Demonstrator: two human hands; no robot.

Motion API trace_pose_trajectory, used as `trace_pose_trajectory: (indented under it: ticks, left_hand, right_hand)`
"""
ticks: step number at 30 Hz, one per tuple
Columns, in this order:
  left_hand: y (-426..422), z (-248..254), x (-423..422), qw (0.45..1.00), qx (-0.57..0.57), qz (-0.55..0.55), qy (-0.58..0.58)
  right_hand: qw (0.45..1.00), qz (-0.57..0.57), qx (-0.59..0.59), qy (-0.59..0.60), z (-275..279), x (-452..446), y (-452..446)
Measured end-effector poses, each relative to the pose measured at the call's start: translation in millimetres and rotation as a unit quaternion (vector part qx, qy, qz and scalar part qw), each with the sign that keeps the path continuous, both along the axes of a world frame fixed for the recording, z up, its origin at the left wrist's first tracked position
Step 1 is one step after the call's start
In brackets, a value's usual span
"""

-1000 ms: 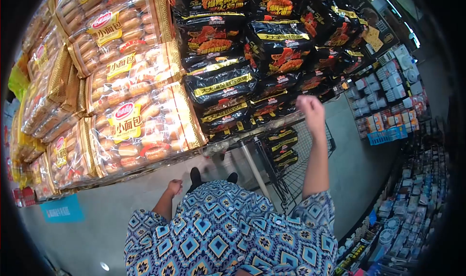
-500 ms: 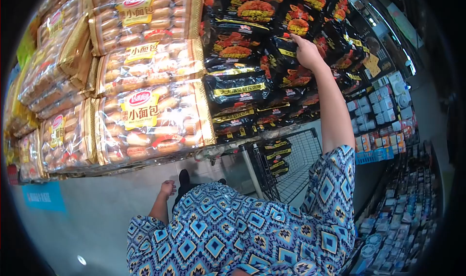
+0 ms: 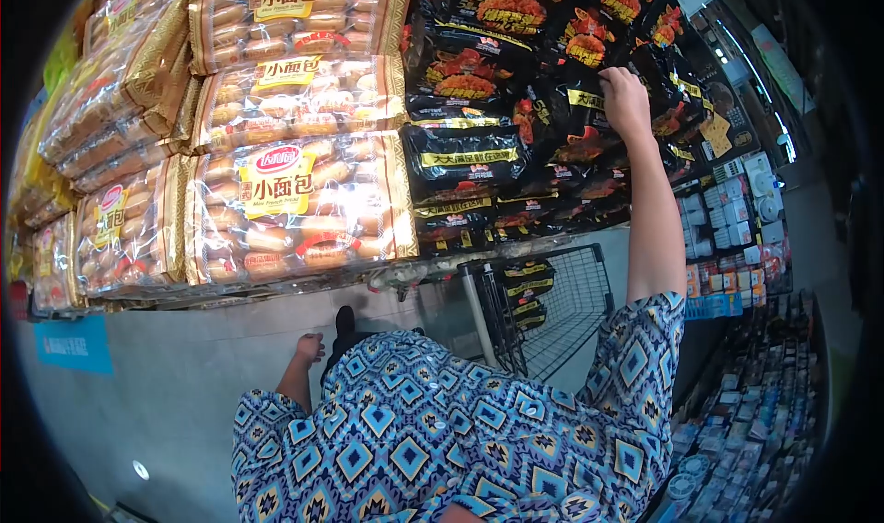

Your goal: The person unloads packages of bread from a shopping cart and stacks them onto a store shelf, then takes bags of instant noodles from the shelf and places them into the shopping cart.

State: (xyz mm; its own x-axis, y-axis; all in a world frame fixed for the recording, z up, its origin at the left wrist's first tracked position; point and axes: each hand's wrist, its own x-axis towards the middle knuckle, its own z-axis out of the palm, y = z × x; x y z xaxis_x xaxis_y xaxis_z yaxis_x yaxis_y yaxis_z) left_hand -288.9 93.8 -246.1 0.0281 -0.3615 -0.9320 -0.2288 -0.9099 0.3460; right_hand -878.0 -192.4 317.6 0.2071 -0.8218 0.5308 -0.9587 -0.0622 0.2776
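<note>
My right hand [image 3: 627,102] is stretched out to the stacked black packs, its fingers bent down over the top edge of a black instant-noodle pack [image 3: 580,118] with a yellow stripe. The fingertips are partly hidden, but they appear to pinch the wrapper. More black packs with pictures of orange noodles [image 3: 470,86] surround it on the display. Low at my side hangs my left hand [image 3: 310,347], fingers loosely bent and nothing visible in it.
Clear bags of small bread rolls [image 3: 299,205] with gold edges are stacked left of the noodles. Below the display stands a wire shopping cart [image 3: 566,307] with several black packs [image 3: 529,293] inside. Shelves of small goods [image 3: 750,385] line the right side.
My right hand has gone from an outstretched finger at the pack to bent fingers over its edge. The pack's yellow stripe now faces up more. My left hand still hangs down.
</note>
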Motion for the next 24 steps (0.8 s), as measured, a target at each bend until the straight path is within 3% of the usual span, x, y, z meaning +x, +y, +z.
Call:
trace_pose_trajectory:
  ticks: [5, 10, 12, 18, 19, 21, 24]
  left_hand:
    - [-28.8, 10.6, -22.5, 0.997, -0.057, -0.027, 0.037]
    - [-47.5, 21.6, -49.9, 0.99, -0.104, -0.067, 0.065]
    - [-54.2, 36.6, -62.3, 0.985, -0.121, -0.086, 0.083]
    - [-75.7, 65.8, -116.7, 0.927, -0.247, -0.207, 0.19]
    - [-81.2, 82.4, -130.7, 0.92, -0.242, -0.226, 0.212]
    - [-89.0, 166.6, -170.3, 0.893, -0.214, -0.173, 0.357]
    - [-97.1, 244.5, -203.7, 0.857, -0.201, -0.189, 0.435]
  right_hand:
    - [0.999, 0.008, -0.033, -0.035, 6.3, 1.3, 20.2]
    - [0.978, 0.01, -0.114, -0.176, 6.8, -1.2, 32.7]
    - [0.976, 0.008, -0.12, -0.179, 11.3, 3.1, 42.4]
    - [0.957, 0.103, -0.157, -0.22, 31.7, 34.6, 83.9]
    - [0.954, 0.117, -0.159, -0.226, 33.9, 39.2, 93.5]
    - [0.944, 0.138, -0.149, -0.261, 37.0, 59.2, 128.5]
    - [0.943, 0.187, -0.12, -0.248, 38.0, 75.4, 163.2]
